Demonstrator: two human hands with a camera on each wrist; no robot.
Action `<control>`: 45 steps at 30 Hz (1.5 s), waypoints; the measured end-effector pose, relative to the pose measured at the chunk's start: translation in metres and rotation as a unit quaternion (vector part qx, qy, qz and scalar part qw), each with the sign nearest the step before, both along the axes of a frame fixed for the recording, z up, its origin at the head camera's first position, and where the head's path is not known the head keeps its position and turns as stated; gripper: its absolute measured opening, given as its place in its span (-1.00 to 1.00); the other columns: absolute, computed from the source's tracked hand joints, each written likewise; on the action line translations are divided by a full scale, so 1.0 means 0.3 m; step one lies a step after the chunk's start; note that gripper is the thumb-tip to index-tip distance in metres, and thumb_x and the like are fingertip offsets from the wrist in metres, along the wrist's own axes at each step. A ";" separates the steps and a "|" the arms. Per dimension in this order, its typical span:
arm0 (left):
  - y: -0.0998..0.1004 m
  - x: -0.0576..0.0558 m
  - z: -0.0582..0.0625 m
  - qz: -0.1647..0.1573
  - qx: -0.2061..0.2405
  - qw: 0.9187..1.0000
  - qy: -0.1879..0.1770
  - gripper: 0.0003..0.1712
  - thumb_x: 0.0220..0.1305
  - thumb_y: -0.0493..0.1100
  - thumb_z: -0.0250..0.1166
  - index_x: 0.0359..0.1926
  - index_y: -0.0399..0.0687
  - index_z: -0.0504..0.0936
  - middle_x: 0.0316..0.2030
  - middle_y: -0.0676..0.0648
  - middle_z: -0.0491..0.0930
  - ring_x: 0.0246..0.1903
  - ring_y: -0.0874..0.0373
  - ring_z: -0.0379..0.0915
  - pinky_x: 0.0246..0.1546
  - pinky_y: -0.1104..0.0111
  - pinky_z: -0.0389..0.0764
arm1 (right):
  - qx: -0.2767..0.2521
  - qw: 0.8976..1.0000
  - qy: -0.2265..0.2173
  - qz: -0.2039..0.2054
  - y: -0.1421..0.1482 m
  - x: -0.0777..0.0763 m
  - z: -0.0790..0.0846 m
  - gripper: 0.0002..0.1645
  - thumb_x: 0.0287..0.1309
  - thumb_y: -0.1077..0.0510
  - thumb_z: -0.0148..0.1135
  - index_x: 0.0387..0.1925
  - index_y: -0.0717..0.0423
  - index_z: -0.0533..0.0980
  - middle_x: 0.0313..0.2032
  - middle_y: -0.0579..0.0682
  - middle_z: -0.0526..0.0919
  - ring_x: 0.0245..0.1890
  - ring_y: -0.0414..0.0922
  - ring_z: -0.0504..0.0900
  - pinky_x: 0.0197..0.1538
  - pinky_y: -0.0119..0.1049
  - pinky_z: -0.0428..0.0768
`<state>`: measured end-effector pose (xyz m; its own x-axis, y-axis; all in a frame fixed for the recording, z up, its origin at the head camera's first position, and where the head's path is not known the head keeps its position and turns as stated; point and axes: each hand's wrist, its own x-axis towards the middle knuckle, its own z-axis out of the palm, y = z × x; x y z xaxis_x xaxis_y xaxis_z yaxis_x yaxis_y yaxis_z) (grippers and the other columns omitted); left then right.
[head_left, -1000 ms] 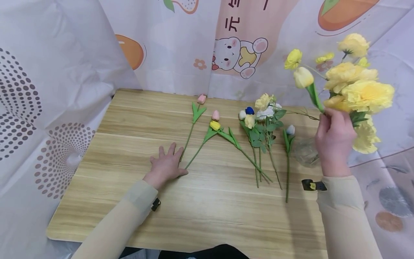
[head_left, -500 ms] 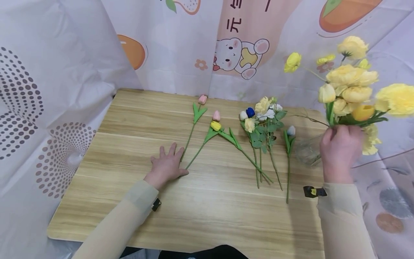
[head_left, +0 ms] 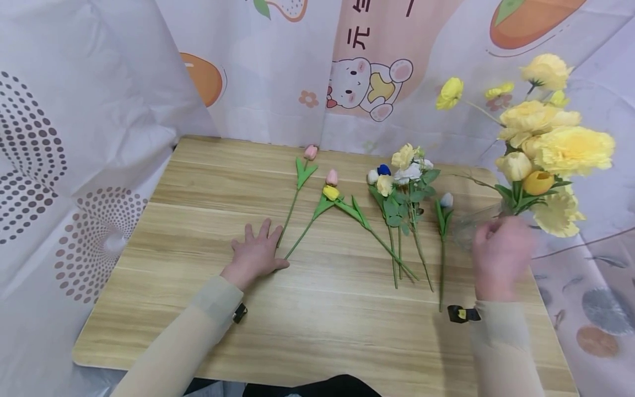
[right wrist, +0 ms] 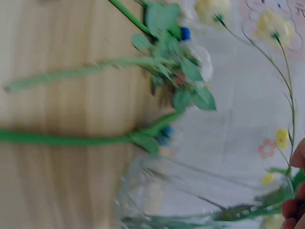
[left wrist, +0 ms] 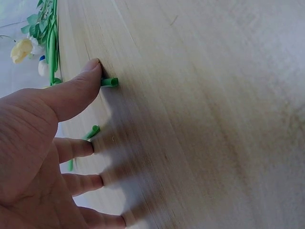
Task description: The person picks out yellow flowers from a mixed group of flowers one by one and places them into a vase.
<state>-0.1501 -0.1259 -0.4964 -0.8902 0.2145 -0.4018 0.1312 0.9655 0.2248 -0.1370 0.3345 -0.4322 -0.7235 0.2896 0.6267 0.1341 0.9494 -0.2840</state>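
My left hand (head_left: 255, 256) rests on the wooden table with its fingers spread. In the left wrist view its thumb and a fingertip lie beside cut green stem ends (left wrist: 109, 82). Those stems run toward a pink tulip (head_left: 310, 153) and another pink tulip (head_left: 332, 177). My right hand (head_left: 503, 253), motion-blurred, is beside a clear glass vase (head_left: 466, 226) full of yellow flowers (head_left: 572, 151). A pale tulip (head_left: 514, 165) stands in this bunch. At the right wrist view's edge, curled fingers (right wrist: 299, 157) are close to the vase mouth and stems; their grip is partly hidden.
A yellow tulip (head_left: 331, 192) lies mid-table, its stem slanting right. Beyond it lie white, blue and cream flowers (head_left: 404, 171) with crossing stems. A pale blue tulip (head_left: 446, 200) lies just left of the vase. Printed cloth (head_left: 268, 94) hangs behind the table.
My right hand has come down from among the flowers toward the vase and me. The pale tulip it held at first now stands lower, in the bunch. My left hand stays put.
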 end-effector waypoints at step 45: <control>-0.001 0.007 0.001 -0.012 -0.006 1.000 0.010 0.08 0.09 0.39 0.28 0.49 0.07 0.04 0.48 -0.24 -0.15 0.32 -0.53 -0.27 -0.05 -0.53 0.16 | 0.023 0.916 -0.309 0.255 -0.444 -0.170 -0.256 -0.94 0.11 0.34 0.20 -0.43 0.17 0.48 -0.48 0.07 0.55 -0.56 0.03 0.54 -0.55 -0.02 0.55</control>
